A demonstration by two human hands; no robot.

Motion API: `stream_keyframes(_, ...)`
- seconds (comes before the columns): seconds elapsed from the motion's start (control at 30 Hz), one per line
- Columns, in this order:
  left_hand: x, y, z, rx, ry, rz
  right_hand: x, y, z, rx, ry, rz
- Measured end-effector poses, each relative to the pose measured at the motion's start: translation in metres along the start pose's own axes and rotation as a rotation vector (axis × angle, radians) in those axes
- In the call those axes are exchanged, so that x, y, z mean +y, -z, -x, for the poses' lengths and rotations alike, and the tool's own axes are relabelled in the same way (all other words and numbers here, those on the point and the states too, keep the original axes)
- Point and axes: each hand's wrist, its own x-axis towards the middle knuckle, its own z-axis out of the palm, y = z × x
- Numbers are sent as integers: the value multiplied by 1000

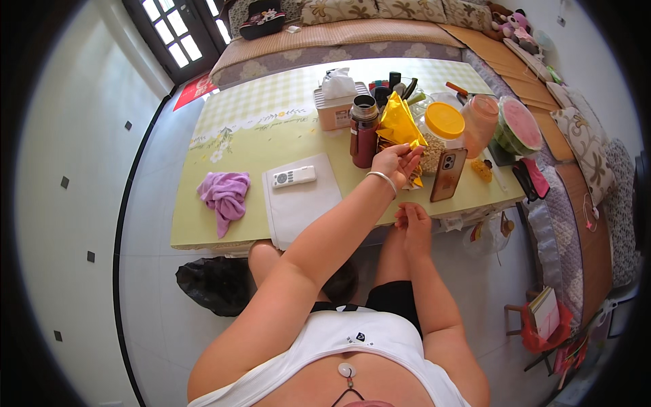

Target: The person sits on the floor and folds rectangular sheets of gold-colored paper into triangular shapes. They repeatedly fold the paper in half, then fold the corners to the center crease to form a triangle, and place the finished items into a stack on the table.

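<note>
My left hand [399, 165], with a bracelet on its wrist, reaches over the table with curled fingers against a shiny gold foil bag [400, 122]. Thumb and fingers appear closed on the bag's lower edge. Lower down, beside the table's front edge, my right hand [413, 218] is closed with its fingertips together; whether something small is in it I cannot make out. A maroon flask [364, 139] without a lid stands left of the bag. To the right are a yellow-lidded jar [444, 122] of pale pieces and a phone [449, 175] propped upright.
On the table [271, 142] are a purple cloth [224, 197], a white remote [294, 176] on a white sheet [288, 210], and a tissue box [333, 112]. A pink-tinted jar [480, 122] and watermelon [519, 125] stand far right. A black bag [213, 285] lies on the floor.
</note>
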Motion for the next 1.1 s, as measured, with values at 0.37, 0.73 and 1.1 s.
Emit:
stream_keyframes(0.37,16,5,-5,62,23,-262,-8,-40,-5,-50,122,-45)
stream_keyframes(0.73,71,73,54,-92,-218,-722,-78,-45,-28,178,800,336)
stream_keyframes(1.1,109,247,158,-66,-1035,-1986,13,-93,6,-721,1022,1192)
